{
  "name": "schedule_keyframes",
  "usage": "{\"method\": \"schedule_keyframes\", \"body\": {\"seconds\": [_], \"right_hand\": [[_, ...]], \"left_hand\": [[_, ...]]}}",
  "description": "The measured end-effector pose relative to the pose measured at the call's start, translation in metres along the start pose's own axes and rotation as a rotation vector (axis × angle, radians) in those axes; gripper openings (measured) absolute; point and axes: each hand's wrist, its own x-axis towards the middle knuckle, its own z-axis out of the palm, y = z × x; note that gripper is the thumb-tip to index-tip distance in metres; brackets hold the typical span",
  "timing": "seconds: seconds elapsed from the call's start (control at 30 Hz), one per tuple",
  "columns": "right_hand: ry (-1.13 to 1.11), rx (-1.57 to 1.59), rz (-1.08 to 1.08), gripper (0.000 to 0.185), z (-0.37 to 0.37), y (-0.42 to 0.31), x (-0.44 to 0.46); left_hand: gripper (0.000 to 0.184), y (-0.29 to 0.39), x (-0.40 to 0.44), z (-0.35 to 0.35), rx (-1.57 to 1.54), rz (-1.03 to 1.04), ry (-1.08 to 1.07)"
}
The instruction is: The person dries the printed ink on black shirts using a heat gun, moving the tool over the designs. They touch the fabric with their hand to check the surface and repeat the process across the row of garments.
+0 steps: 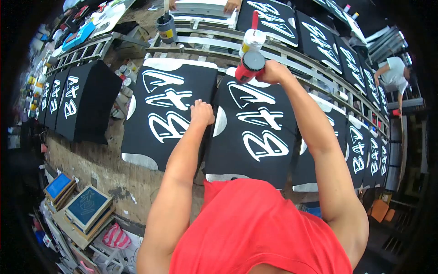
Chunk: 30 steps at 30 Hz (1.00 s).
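Note:
My right hand (273, 72) grips a red heat gun (248, 68) with a round dark-grey end, held over the top of a black fabric piece (230, 155) printed with white "BAY" lettering. My left hand (202, 112), fingers curled, rests at the right edge of another black printed piece (137, 144); whether it pinches the cloth is hidden. Silvery board shows around both pieces. Just beyond the heat gun stands a white tub (253, 40) with a red handle sticking up from it.
More printed black pieces (358, 146) lie to the right, others (73, 98) at left. A metal rail (210, 43) runs behind, with a dark paint bucket (166, 29). Framed screens (89, 208) sit lower left. Another person's hands (232, 6) show at the top; a co-worker (393, 75) is far right.

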Motion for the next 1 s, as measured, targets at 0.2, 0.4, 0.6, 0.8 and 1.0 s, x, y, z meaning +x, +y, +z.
{"method": "schedule_keyframes", "body": {"seconds": [0.2,0.4,0.6,0.8,1.0], "right_hand": [[0.013,0.015,-0.081,0.049,0.019,-0.01,0.017],[-0.016,0.082,-0.173,0.045,0.012,-0.009,-0.003],[0.034,-0.029,-0.085,0.043,0.01,0.028,-0.015],[-0.033,0.014,0.004,0.039,0.007,0.075,-0.04],[0.002,0.006,0.051,0.047,0.012,0.114,-0.062]], "left_hand": [[0.047,-0.003,-0.003,0.004,-0.016,-0.026,-0.013],[0.053,-0.009,-0.001,0.014,-0.009,0.018,0.084],[0.054,-0.009,0.003,0.014,-0.022,0.003,0.059],[0.053,-0.003,0.002,0.006,-0.011,-0.011,-0.003],[0.058,-0.006,0.009,0.012,0.029,-0.004,0.003]]}}
